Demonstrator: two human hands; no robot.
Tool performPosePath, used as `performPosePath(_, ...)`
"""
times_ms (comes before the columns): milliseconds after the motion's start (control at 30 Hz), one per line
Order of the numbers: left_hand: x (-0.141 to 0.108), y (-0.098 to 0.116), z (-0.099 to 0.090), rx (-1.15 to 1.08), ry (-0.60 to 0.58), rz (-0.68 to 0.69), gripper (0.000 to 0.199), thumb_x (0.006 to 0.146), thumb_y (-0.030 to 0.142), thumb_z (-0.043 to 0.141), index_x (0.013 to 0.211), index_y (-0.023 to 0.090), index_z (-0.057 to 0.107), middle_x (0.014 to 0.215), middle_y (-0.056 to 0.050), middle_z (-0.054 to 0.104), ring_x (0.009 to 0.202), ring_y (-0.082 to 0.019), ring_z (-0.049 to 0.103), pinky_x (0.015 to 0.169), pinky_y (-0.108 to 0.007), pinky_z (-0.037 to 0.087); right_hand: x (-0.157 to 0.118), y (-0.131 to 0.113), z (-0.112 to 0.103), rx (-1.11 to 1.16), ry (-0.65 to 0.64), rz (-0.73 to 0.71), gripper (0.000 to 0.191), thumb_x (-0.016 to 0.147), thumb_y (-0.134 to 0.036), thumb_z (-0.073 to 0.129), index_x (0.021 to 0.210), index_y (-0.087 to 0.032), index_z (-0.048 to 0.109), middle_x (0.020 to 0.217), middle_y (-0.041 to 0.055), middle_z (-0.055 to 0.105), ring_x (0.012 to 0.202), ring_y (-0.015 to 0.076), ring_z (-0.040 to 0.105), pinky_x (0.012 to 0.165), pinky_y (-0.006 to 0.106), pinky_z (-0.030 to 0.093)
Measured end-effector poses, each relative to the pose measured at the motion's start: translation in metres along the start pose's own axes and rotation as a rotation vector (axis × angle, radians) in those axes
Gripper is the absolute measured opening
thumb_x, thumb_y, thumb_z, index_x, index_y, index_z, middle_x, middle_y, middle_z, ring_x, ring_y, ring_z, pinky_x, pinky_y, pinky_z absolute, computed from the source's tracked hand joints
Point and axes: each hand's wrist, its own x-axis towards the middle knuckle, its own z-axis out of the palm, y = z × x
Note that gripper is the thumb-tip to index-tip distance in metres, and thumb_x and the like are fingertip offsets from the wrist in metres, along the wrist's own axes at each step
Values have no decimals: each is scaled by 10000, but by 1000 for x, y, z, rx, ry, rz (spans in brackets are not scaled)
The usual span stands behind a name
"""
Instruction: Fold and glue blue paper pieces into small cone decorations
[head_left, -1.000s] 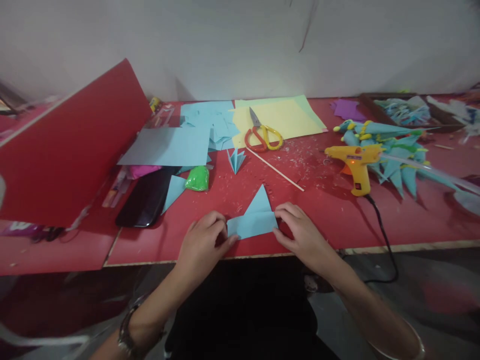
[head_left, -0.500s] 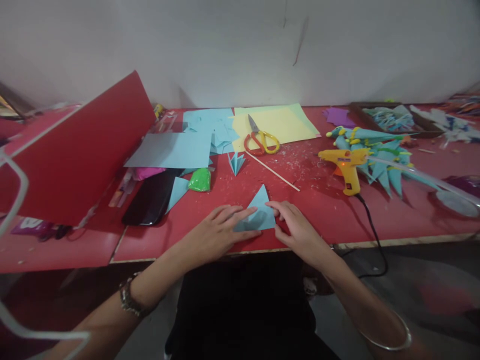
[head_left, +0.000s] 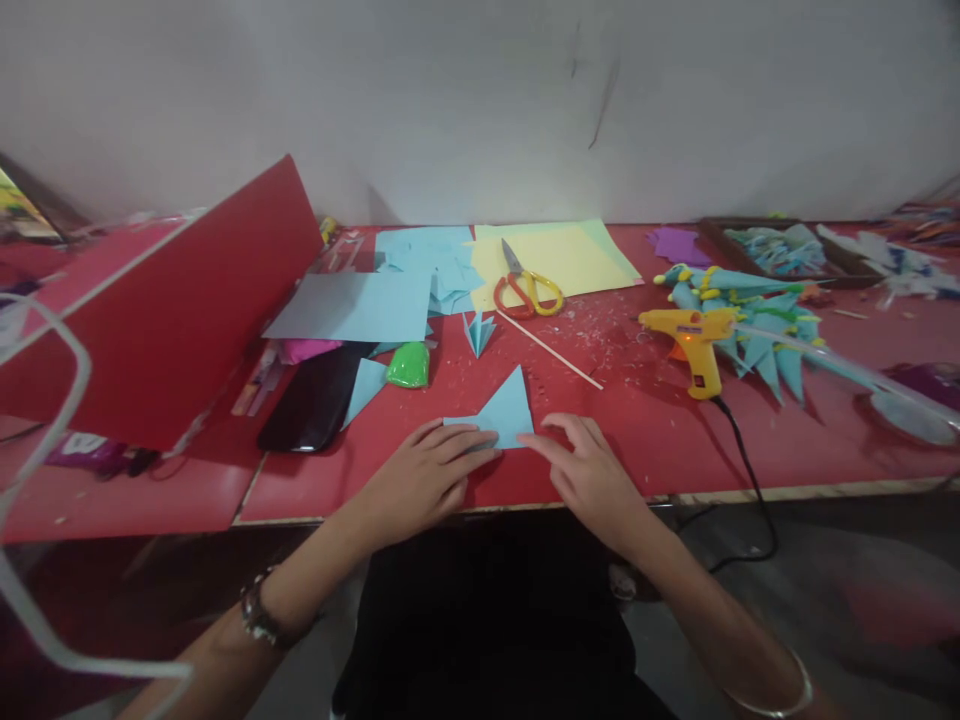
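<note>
A folded piece of light blue paper (head_left: 508, 410) lies flat near the table's front edge, one pointed corner sticking up away from me. My left hand (head_left: 431, 470) rests open on its left part, fingers stretched across the paper and covering some of it. At the lower right corner, my right hand (head_left: 589, 465) touches the paper with a fingertip, its fingers apart. Just beyond stands a small pleated blue paper piece (head_left: 478, 335). A green packet (head_left: 409, 365) and another folded blue paper (head_left: 365, 388) lie to the left of it.
Scissors (head_left: 529, 285) lie on yellow sheets (head_left: 585, 255), near a thin stick (head_left: 551, 348). A yellow glue gun (head_left: 694, 345) with its cord stands right, beside blue paper shapes (head_left: 765, 350). Left are a black phone (head_left: 311, 400), blue sheets (head_left: 356, 307) and a leaning red board (head_left: 202, 330).
My left hand has slid left, and a flap of the blue paper now shows beyond its fingers. The right hand's fingers have shifted to the paper's lower corner. The view has tilted slightly.
</note>
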Motion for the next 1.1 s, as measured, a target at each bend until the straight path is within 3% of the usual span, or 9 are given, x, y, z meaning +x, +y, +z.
performPosePath(100,2,3,3,32,21,-18,412,843,330,402,1254,299,398,1277,17,474,1165,-167,389,1020,-379,201,-3,-3,5,-103,-25,-104,496,749,-9,376,1144,-261,541,1178,79,499,1056,220,441,864,389,397)
performPosePath(200,-1,4,4,68,41,-17,424,847,389,392,1257,280,397,1266,4,488,1146,-167,413,1029,-381,178,-4,-4,6,-130,-41,-106,498,740,-19,392,1156,-251,540,1163,70,535,1044,214,462,858,385,405)
performPosePath(467,-23,-5,0,106,102,-64,385,861,385,381,1225,278,439,1232,21,525,1122,-142,453,1042,-353,151,-3,-5,6,-83,-50,-58,527,716,-16,395,1157,-266,542,1157,47,551,1039,215,464,840,389,418)
performPosePath(867,-48,-19,-5,135,40,-114,410,855,417,373,1240,286,430,1219,-6,537,1110,-176,485,1037,-418,190,9,-7,-1,32,-48,-46,381,764,-70,388,1037,-222,606,1083,83,552,1000,213,475,835,387,431)
performPosePath(1000,-48,-17,-5,100,35,-156,415,839,425,405,1227,285,444,1202,-9,551,1103,-187,487,1013,-418,243,23,-9,3,140,13,11,406,779,-139,411,1178,-179,476,1150,111,498,1101,222,422,923,404,377)
performPosePath(1100,-48,-14,-1,61,57,-180,407,828,379,438,1218,263,451,1204,-17,547,1107,-193,476,982,-400,301,34,-9,6,176,-73,27,520,764,-238,491,1265,-176,364,1238,112,444,1169,236,359,968,420,325)
